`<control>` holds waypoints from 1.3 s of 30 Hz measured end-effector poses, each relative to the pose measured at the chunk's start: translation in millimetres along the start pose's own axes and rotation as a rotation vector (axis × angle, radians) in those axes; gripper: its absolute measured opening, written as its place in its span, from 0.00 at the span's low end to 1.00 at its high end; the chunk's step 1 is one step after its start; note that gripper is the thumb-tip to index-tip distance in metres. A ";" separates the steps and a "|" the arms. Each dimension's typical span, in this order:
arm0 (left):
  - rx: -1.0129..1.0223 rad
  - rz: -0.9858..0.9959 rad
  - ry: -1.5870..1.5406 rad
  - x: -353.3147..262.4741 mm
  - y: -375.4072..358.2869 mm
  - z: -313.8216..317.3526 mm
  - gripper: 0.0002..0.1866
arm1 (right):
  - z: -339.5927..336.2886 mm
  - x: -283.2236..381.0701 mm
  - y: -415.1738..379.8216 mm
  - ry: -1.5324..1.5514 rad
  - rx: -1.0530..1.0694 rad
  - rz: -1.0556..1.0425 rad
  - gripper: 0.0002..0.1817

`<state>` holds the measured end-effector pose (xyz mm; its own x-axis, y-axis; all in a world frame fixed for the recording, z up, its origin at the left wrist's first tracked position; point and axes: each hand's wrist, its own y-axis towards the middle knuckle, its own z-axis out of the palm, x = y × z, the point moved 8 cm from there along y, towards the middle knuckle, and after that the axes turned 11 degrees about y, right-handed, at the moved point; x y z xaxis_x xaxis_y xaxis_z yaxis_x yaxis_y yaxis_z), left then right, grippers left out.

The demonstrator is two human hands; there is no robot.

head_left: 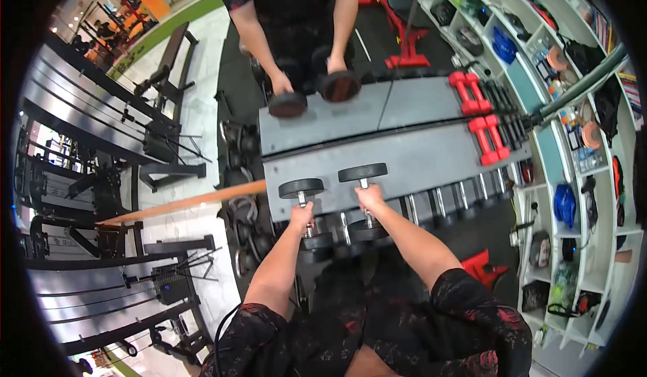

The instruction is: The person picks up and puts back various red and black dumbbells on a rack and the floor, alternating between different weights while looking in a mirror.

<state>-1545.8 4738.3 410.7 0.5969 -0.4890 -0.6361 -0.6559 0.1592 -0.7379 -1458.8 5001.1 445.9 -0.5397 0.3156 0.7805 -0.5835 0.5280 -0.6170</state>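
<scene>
My left hand is wrapped round the handle of a black dumbbell with a chrome bar. My right hand grips a second black dumbbell in the same way. Both dumbbells point away from me, side by side and apart, with their far heads over the grey rack top. Whether they touch the rack top I cannot tell. A mirror behind the rack reflects my arms and both dumbbells.
Red dumbbells stand at the rack's right end. Several chrome-handled dumbbells line its near side. White shelves with bags and bottles curve along the right. Weight machines stand at left, beyond an orange-brown strip.
</scene>
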 end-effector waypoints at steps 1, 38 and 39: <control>0.003 -0.019 0.011 12.6 -22.9 -2.5 0.14 | -10.4 -3.6 -26.0 0.007 -0.002 0.017 0.13; -1.131 -0.574 -1.582 675.9 -681.3 456.7 0.12 | -166.2 -474.5 -467.6 -1.208 1.141 0.046 0.11; -1.148 -0.570 -1.629 699.7 -692.9 476.0 0.11 | -171.1 -497.6 -486.8 -1.188 1.173 0.086 0.10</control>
<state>-453.8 4694.1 369.5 0.1415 0.8619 -0.4869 0.1680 -0.5057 -0.8462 -802.4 4722.0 375.1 -0.4007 -0.7125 0.5760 -0.3406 -0.4678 -0.8156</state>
